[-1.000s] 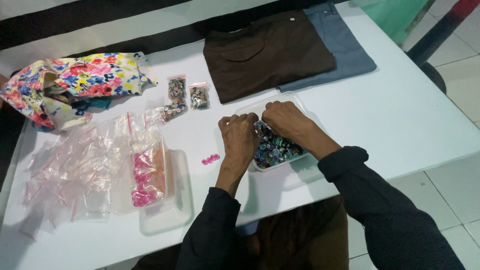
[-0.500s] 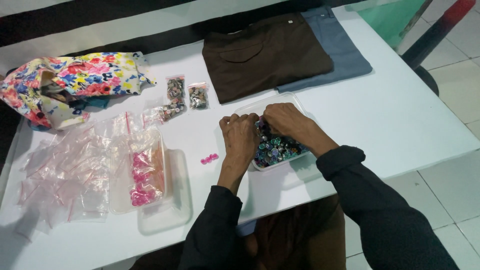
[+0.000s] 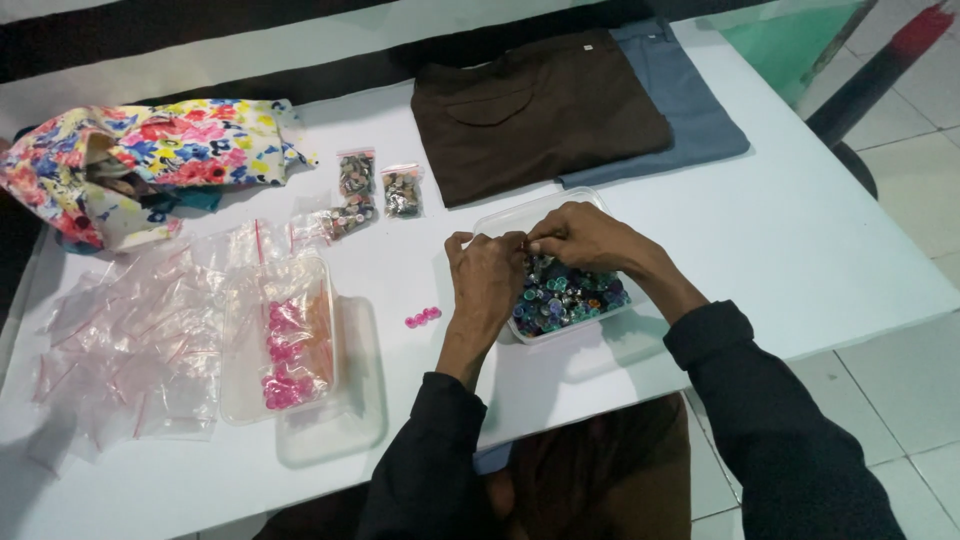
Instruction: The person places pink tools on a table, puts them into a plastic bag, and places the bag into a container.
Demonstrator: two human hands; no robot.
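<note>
Both hands meet over a clear tub (image 3: 497, 218) of mixed dark and bluish beads (image 3: 565, 297) that sits near the middle of the white table (image 3: 800, 240). The left hand (image 3: 487, 280) is curled, knuckles up, its fingers bent in toward the right; the right hand (image 3: 585, 238) is likewise curled, fingertips pinched close against those of the left, just above the tub's near-left part. Something small seems to be gripped between the two sets of fingertips, but it is too small and too hidden to tell what, or which hand has hold of it. Both forearms wear black sleeves (image 3: 745, 420). Just left of the left hand a few pink beads (image 3: 423, 317) lie loose on the table. Further left stands a second clear tub (image 3: 285, 340) with pink beads and small bags in it, resting partly on a clear lid (image 3: 345, 430). A spread of empty clear zip bags (image 3: 130, 340) covers the table's left side. Behind the hands, three small filled bags (image 3: 372, 192) lie together. At the far left corner sits a floral cloth pouch (image 3: 140, 160). At the far edge lies a folded brown garment (image 3: 535, 110), overlapping a grey-blue one (image 3: 685, 95).
</note>
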